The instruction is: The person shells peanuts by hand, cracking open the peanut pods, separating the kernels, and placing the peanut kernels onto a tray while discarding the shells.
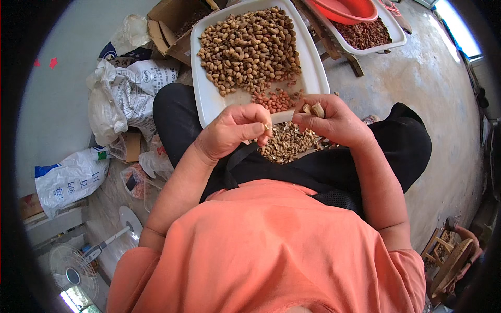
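My left hand [239, 126] pinches a small pale bit [267, 127], perhaps peanut shell, between thumb and fingertips. My right hand [332, 119] holds opened peanut shell pieces [314, 110] between thumb and curled fingers. Both hands hover at the near edge of a white plastic tray [321, 84]. Unshelled peanuts [248, 49] are heaped in the tray's far part. Shelled reddish kernels [275, 101] lie loose at its near end. Below the hands, between my legs, is a pile of broken peanut shells [287, 144].
A second white tray [399, 39] of dark reddish pieces, with a red basin [348, 9] above it, rests on a wooden support [354, 64]. At left are a cardboard box [172, 45], printed woven sacks [133, 90] and a standing fan [73, 274]. A wooden chair [438, 244] stands at lower right.
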Demonstrator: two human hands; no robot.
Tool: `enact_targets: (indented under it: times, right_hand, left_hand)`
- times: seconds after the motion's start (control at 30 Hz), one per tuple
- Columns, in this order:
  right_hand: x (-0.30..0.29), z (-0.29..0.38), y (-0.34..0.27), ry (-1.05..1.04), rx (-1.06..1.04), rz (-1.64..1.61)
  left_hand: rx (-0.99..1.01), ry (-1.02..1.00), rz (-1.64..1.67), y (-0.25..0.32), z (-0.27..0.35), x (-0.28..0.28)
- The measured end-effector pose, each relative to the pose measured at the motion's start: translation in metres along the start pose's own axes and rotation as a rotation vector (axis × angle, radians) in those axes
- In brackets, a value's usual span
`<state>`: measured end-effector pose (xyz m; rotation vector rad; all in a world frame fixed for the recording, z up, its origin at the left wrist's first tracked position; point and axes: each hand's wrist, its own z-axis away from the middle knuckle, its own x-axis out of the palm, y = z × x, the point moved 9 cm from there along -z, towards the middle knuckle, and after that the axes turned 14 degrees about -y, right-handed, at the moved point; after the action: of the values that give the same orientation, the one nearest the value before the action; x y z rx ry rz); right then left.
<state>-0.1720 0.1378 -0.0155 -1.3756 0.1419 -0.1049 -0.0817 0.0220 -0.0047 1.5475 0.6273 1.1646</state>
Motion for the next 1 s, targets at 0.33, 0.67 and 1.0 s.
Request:
enact_targets:
  times: [0.33, 0.67, 1.0]
  right_hand:
    - [0.0, -0.003, -0.003, 0.007, -0.005, 0.04]
    - [-0.01, 0.011, -0.007, 0.06, 0.099, -0.146]
    - [0.007, -0.003, 0.002, -0.039, -0.019, 0.016]
  left_hand:
    - [-0.292, 0.318, -1.108, 0.034, 0.011, -0.041]
    - [-0.357, 0.697, -1.179, 0.031, 0.032, -0.106]
    - [-0.766, 0.788, -1.458, -0.014, 0.007, -0.163]
